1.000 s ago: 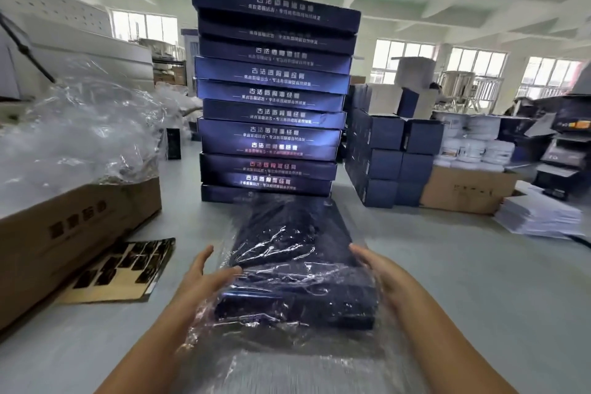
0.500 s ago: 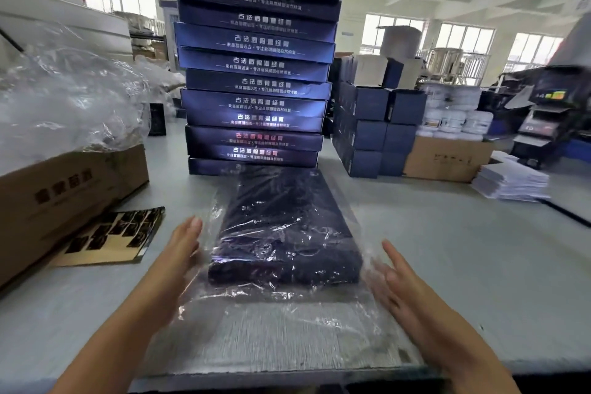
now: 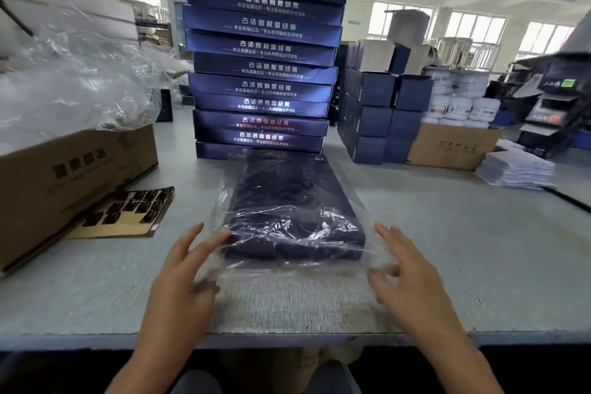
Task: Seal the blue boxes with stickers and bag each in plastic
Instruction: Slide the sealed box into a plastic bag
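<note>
A flat dark blue box [image 3: 287, 201] lies on the grey table inside a clear plastic bag [image 3: 287, 291], whose open end trails toward the table's front edge. My left hand [image 3: 185, 269] rests at the bag's left side, fingertips touching the plastic by the box's near left corner. My right hand [image 3: 406, 269] is at the bag's right side with fingers spread and straight. A tall stack of blue boxes [image 3: 262, 67] stands right behind the bagged box. A sheet of dark stickers [image 3: 128, 211] lies to the left.
A cardboard carton [image 3: 73, 176] stuffed with plastic bags [image 3: 70, 80] stands at the left. Smaller blue boxes [image 3: 377, 99], another carton [image 3: 447, 147] with white jars and a pile of leaflets [image 3: 515, 166] sit at the right. The table edge [image 3: 287, 339] runs close to my body.
The bagged box was set down flat on the table. Both hands let go of its end and slid to the bag's sides, nearer its open end.
</note>
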